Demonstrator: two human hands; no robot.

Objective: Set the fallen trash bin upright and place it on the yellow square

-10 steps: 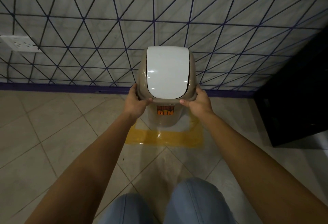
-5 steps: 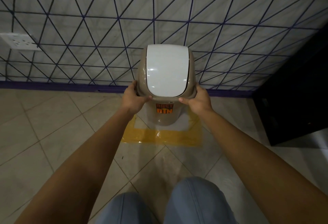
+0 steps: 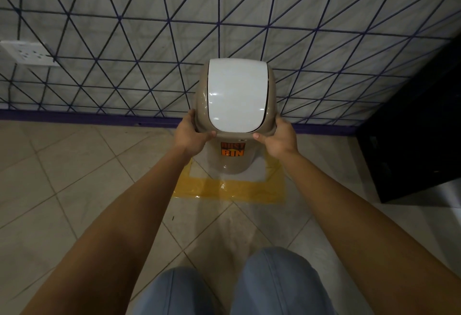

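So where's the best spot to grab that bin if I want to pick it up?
Probably the tan rim under the white lid, one hand on each side. The trash bin stands upright and is widest there, narrowing toward its base, so the rim gives a ledge. That is how the left hand and right hand hold it now, thumbs on the near edge.

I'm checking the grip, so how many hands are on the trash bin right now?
2. The left hand grips the left side of the trash bin under its lid rim; the right hand grips the right side. The fingers wrap behind the bin, mostly hidden.
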